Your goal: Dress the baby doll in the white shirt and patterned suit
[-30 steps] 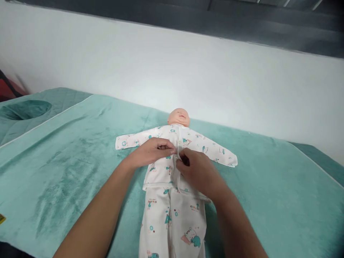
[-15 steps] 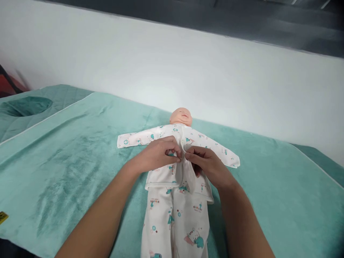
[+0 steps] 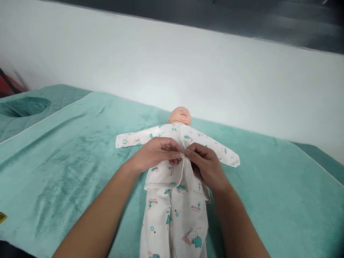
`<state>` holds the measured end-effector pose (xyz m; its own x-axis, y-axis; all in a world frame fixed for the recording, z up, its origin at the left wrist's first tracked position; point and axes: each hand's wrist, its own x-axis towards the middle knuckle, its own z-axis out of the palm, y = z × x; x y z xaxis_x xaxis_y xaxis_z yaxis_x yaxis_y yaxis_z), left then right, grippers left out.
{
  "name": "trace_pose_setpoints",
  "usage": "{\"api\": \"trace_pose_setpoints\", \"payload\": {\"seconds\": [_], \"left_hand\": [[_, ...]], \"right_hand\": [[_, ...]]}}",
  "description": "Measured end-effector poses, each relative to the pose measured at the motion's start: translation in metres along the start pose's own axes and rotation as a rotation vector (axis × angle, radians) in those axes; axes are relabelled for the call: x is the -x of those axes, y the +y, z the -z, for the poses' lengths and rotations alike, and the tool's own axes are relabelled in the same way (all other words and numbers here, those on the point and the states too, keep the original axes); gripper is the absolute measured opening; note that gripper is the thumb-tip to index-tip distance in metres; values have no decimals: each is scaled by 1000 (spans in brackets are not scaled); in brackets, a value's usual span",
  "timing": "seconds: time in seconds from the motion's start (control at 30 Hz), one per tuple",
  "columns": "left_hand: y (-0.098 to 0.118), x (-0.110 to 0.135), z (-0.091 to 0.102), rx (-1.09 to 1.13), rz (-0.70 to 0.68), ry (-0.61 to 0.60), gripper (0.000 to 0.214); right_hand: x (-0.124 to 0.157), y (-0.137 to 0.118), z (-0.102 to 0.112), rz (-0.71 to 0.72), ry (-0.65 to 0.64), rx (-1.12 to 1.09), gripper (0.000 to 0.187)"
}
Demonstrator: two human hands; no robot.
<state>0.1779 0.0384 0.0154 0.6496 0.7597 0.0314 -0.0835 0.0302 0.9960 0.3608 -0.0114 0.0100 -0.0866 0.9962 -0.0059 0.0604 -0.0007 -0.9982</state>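
A baby doll (image 3: 179, 115) lies on its back, dressed in a white printed shirt (image 3: 163, 175) and matching trousers (image 3: 188, 222). Over the middle of the chest, my left hand (image 3: 161, 154) pinches the front edge of the shirt between thumb and fingers. My right hand (image 3: 205, 161) pinches the opposite front edge, its fingertips close against those of the left. A small fastener, perhaps a snap, shows at the left fingertips. Below the hands the shirt front hangs apart in a fold. Both sleeves are spread out to the sides.
Green plush cover (image 3: 70, 172) spreads under the doll. A quilted green piece with a round hollow (image 3: 25, 106) lies at the far left. White wall (image 3: 161, 64) rises right behind the doll's head. A yellow label (image 3: 2, 217) sits at the left edge.
The two hands have come closer together, and the shirt's front edges now meet at the fingertips. The left fingers have moved slightly right. The doll stays in place.
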Motion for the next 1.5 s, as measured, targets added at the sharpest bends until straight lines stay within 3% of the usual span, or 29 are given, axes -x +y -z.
{"api": "trace_pose_setpoints", "payload": {"seconds": [0.5,0.7,0.83,0.97,1.17,1.37,1.5], "left_hand": [[-11,-5,2,182,-32,25,11],[-9,-4,0,166,-19,36,11],[-7,-3,2,153,-11,34,10],[-7,-3,6,110,9,33,12],[-6,-1,8,15,44,67,14],[0,1,10,-104,67,72,15],[2,2,8,-186,86,91,14]], "right_hand": [[-2,7,-1,60,50,28,26],[-3,5,2,51,-11,-49,29],[-2,6,4,74,-55,-45,21],[0,5,2,95,-72,41,12],[1,5,-4,194,51,311,16],[-3,13,-7,434,143,519,14],[-6,15,-6,511,140,579,13]]}}
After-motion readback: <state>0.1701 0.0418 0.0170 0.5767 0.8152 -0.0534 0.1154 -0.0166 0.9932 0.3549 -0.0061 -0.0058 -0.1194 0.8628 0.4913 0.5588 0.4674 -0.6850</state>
